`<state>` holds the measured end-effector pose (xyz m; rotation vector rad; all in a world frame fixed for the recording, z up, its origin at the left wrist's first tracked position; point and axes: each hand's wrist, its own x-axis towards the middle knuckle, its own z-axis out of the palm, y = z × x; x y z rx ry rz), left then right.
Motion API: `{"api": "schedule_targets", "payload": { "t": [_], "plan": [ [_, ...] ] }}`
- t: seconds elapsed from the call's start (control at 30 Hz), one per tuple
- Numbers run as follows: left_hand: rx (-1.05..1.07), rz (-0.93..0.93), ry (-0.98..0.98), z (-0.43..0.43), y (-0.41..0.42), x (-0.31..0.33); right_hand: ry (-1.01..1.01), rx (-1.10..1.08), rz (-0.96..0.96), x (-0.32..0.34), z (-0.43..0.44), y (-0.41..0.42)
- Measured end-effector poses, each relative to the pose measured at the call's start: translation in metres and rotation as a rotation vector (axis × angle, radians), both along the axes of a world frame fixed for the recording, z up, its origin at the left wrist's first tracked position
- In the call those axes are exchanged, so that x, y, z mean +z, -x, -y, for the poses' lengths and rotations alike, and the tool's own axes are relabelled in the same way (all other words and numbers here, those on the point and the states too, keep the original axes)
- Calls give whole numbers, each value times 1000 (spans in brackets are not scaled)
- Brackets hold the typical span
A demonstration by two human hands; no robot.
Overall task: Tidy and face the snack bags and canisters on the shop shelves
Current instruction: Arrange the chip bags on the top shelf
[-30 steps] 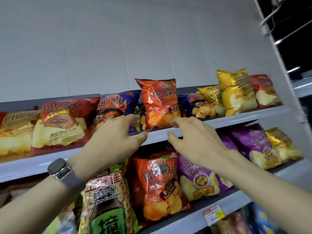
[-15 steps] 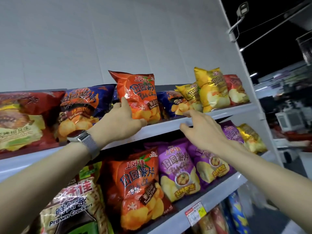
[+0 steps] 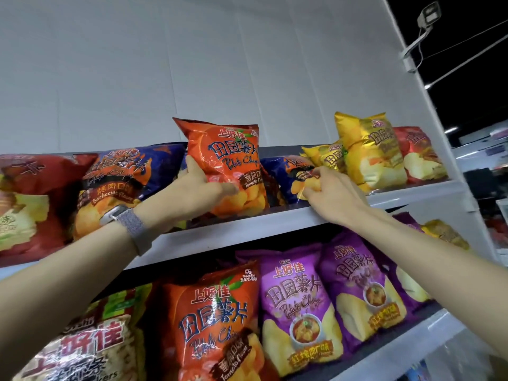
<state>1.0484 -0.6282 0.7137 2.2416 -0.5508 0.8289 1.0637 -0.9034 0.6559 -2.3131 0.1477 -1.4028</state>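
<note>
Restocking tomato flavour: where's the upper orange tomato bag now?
Head view, upper shelf centre: the orange tomato bag, gripped by the left hand, stands between two blue barbecue bags.

Bright, even light on white wall (image 3: pixel 165 64); dark room at right, strip light (image 3: pixel 450 130) glowing. Glare on orange bag (image 3: pixel 233 149). Shadow under upper shelf (image 3: pixel 220 237). Edges bent, red bag (image 3: pixel 41 174) soft.

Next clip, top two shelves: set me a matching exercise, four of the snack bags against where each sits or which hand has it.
Things:
1. upper orange tomato bag
2. dark blue bag just right of it
3. tall yellow bag
4. left purple bag

States:
A. stands on the lower shelf, untouched
B. gripped by the left hand
C. pinched by the right hand
D. upright on the top shelf, untouched

Pairs: 1-B, 2-C, 3-D, 4-A
</note>
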Motion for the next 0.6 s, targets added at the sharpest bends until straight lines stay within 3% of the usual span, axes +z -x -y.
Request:
{"api": "schedule_targets", "payload": {
  "t": [0.27, 0.6],
  "plan": [
    [-39, 44, 334, 20, -9, 17, -34, 143, -158, 48, 52, -58],
    [-31, 158, 431, 35, -10, 6, -204, 364, -335, 74, 70, -93]
  ]
}}
